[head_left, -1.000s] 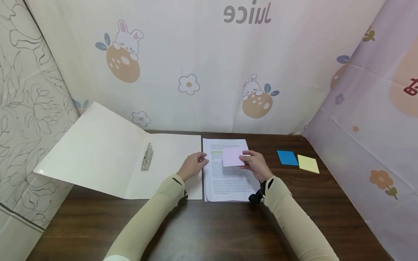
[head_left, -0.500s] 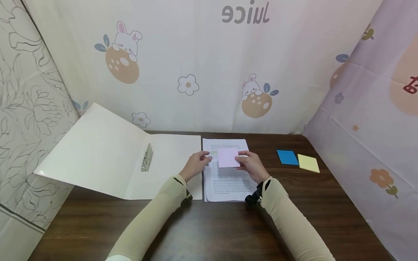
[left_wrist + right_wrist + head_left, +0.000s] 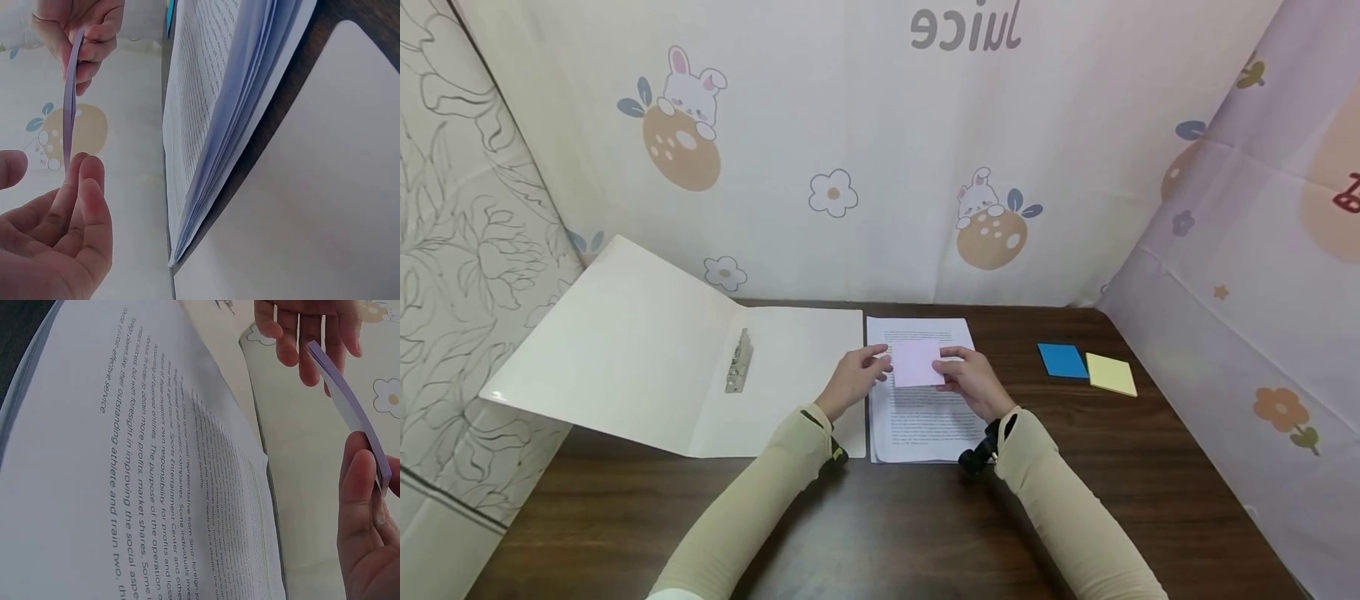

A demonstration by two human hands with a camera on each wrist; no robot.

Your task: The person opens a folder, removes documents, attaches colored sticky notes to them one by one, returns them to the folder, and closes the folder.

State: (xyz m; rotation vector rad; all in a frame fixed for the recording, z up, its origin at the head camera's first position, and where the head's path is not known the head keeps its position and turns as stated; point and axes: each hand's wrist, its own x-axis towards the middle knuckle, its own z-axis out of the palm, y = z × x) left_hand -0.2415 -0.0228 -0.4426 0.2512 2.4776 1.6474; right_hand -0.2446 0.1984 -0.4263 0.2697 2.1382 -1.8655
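A pale purple pad of sticky notes [image 3: 917,363] is held up over a stack of printed sheets [image 3: 917,425]. My right hand [image 3: 976,382] pinches its right edge between thumb and fingers, and the pad bows slightly in the right wrist view [image 3: 353,409]. At the pad's left edge is my left hand [image 3: 853,379], its fingertips right by the lower end of the pad [image 3: 70,106] in the left wrist view. The left thumb [image 3: 11,169] stands apart from those fingers, with a gap between them.
Left of the sheets lies an open white binder [image 3: 805,358], its metal clip [image 3: 739,362] near the spine and its cover [image 3: 617,358] leaning up. A blue sticky pad [image 3: 1063,361] and a yellow one [image 3: 1111,374] lie to the right on the dark wooden table [image 3: 910,533]. Printed curtains stand behind.
My right hand has carried the purple pad to the left over the sheets. My left hand has moved slightly right, its fingers now close to the pad's left edge.
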